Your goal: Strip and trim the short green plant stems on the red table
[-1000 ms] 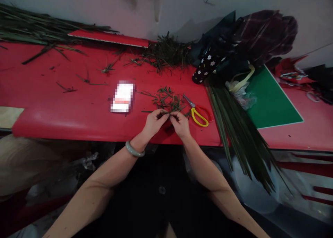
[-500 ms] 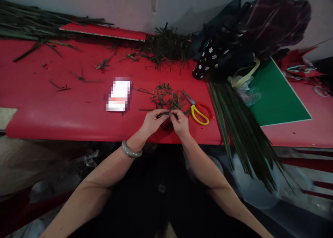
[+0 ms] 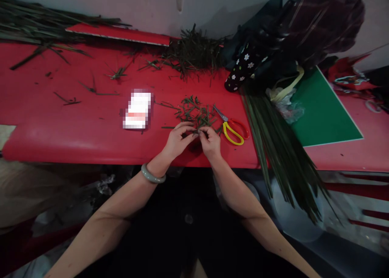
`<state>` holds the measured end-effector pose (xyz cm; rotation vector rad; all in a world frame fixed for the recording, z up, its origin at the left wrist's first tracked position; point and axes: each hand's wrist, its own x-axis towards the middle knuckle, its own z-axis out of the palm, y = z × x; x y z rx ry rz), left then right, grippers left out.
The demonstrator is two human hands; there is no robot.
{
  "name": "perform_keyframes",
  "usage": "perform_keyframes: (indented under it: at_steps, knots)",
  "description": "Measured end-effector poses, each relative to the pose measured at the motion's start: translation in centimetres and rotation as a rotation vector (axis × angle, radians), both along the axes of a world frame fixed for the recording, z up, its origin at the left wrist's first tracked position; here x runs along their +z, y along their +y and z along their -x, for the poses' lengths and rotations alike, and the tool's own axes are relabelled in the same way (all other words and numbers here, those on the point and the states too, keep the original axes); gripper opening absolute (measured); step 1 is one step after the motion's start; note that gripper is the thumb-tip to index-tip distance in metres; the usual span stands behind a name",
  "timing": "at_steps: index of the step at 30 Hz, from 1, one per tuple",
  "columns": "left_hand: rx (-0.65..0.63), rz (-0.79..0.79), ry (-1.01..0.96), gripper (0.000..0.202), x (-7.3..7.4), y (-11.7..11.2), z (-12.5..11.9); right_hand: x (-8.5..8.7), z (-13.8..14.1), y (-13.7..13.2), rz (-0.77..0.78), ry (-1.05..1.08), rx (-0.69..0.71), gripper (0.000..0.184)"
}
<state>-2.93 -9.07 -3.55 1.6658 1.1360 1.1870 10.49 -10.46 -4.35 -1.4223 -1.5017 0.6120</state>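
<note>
Close together above the front edge of the red table [image 3: 75, 136], my two hands meet at the fingertips. A small dark green leaf strip [image 3: 195, 132] is pinched between them, mostly hidden by the fingers. My left hand [image 3: 178, 141], with a pale green bangle on its wrist, holds one side of it by thumb and fingers. The thumb and forefinger of my right hand [image 3: 211, 143] close on the other side. Just beyond lie cut leaf pieces [image 3: 197, 112] in a loose pile. Scissors [image 3: 232, 132] with one yellow and one red handle rest right of my right hand.
A blurred-out phone [image 3: 138, 110] lies to the left. Long green leaves [image 3: 273, 148] hang over the front edge at right, near a green board [image 3: 328, 112]. A flowered black umbrella [image 3: 241, 71], a heap of leaf scraps [image 3: 197, 51] and more leaves [image 3: 45, 24] line the back.
The fingers of my left hand have shifted slightly and lifted a little over the leaf strip. My right hand stays nearly in place. The whole view has moved slightly.
</note>
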Motion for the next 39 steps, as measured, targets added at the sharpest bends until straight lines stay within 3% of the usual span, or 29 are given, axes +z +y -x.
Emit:
perform_keyframes:
  at_steps: [3,19,29,34,39]
  knots:
    - [-0.05,0.032,-0.027,0.018,-0.21,0.01,0.1,-0.02,-0.08,0.19,0.026,0.03,-0.012,0.015]
    - [0.006,0.255,-0.172,0.014,0.05,-0.01,-0.09,-0.21,0.05,0.11,0.012,-0.102,0.034,0.014]
    - [-0.054,0.283,-0.172,0.015,-0.7,0.28,0.0,-0.3,0.25,0.07,0.031,-0.161,-0.004,0.016]
    - [0.005,0.292,-0.227,0.014,-0.46,0.22,-0.02,0.09,0.13,-0.08,-0.085,-0.127,0.045,0.017]
    - [0.003,0.216,-0.139,0.02,-0.34,0.1,-0.04,0.33,0.13,-0.2,-0.222,-0.123,0.068,0.014]
